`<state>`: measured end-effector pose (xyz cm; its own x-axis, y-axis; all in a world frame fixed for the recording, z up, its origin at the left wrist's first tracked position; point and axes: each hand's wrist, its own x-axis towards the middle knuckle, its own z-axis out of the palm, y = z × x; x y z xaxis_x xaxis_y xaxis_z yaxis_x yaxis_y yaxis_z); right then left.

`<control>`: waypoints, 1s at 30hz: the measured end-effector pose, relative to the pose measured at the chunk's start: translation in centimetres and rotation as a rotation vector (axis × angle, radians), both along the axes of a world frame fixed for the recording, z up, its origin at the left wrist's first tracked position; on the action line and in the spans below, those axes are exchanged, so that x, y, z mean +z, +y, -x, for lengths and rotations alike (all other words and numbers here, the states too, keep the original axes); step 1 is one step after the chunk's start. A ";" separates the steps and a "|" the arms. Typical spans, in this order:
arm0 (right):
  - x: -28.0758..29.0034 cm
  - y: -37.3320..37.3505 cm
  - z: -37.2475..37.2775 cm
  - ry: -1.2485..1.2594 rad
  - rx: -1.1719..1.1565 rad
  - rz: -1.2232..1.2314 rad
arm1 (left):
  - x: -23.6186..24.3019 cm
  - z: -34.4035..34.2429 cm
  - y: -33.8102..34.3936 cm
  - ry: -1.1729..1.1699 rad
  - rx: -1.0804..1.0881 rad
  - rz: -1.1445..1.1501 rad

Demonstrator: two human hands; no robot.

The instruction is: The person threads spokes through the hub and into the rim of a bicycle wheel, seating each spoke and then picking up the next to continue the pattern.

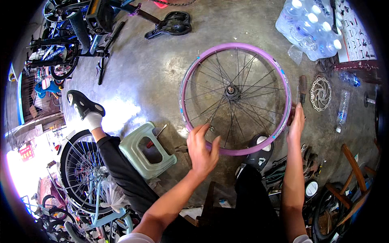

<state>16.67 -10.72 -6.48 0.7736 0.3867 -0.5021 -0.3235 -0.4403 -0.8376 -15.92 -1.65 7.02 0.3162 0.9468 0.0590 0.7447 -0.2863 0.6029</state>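
Your round purple-rimmed, black-spoked bike wheel point(232, 92) is mid-frame. Your left hand point(203, 150) is spread; can't tell if your right hand point(297, 124) pinches it. Loose hold there, it could tip.

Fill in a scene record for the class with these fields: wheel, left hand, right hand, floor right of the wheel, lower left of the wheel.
Wheel: purple rim, spoked, no tyre
Left hand: loosely open at the rim's lower left; contact unclear
Right hand: at the rim's right edge; grip unclear
Floor right of the wheel: silver brake disc, clear plastic bottle
Lower left of the wheel: pale green stool
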 end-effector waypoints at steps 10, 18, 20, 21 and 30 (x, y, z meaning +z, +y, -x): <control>9.4 5.0 3.4 -0.592 0.334 -0.174 | -5.7 7.3 -9.3 -0.465 0.516 0.627; 12.1 12.6 7.9 -0.617 0.831 -0.226 | -8.1 5.0 -10.6 -0.510 0.463 1.020; 12.1 13.3 8.7 -0.553 0.862 -0.230 | -8.5 4.3 -10.4 -0.563 0.536 1.203; 12.0 13.5 9.0 -0.522 0.878 -0.232 | -8.7 4.1 -10.2 -0.609 0.587 1.272; 11.5 7.9 7.7 -0.605 0.527 -0.224 | -9.8 0.8 -7.9 -1.111 0.664 1.522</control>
